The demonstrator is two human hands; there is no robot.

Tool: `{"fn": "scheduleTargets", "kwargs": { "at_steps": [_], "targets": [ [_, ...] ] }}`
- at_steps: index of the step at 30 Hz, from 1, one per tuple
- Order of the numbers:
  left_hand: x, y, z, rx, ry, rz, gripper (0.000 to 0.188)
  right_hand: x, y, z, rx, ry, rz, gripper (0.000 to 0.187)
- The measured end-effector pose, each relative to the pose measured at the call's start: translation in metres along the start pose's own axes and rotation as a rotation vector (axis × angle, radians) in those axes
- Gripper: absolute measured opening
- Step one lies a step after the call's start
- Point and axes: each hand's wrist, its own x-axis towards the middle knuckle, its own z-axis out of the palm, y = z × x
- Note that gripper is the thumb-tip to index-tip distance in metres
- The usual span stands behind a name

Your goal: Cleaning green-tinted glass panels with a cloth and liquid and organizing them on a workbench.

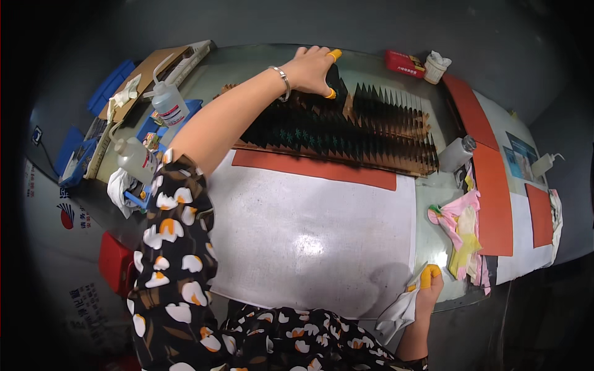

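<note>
My left hand [312, 71] reaches to the far side of the table, with yellow finger covers on its thumb and a finger. Those two span a thin dark panel [335, 79] and grip it by its edges. Below and beside it stands a slotted rack [405, 168] holding rows of upright dark panels [303, 133], some with small green patterns. Close to the table's near right edge, my right hand [429, 289], also with yellow finger covers, is closed on a white cloth [399, 315] that hangs down from it.
A white sheet [309, 235] covers the middle of the table. Squeeze bottles [168, 105] and blue trays [111, 86] stand at left. At right are a grey bottle [456, 154], pink and yellow cloths [465, 232] and orange mats [495, 204]. A red box [405, 63] lies at the back.
</note>
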Motion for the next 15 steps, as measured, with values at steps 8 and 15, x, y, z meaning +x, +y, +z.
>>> {"fn": "scheduleTargets", "kwargs": {
  "at_steps": [8, 15],
  "targets": [
    [0.053, 0.022, 0.036, -0.068, -0.278, 0.137, 0.07, -0.002, 0.006, -0.002, 0.052, 0.038, 0.006, 0.013],
    [0.05, -0.016, 0.039, -0.179, -0.129, 0.245, 0.084, 0.001, 0.015, 0.006, 0.064, 0.062, -0.03, 0.013]
  ]
}}
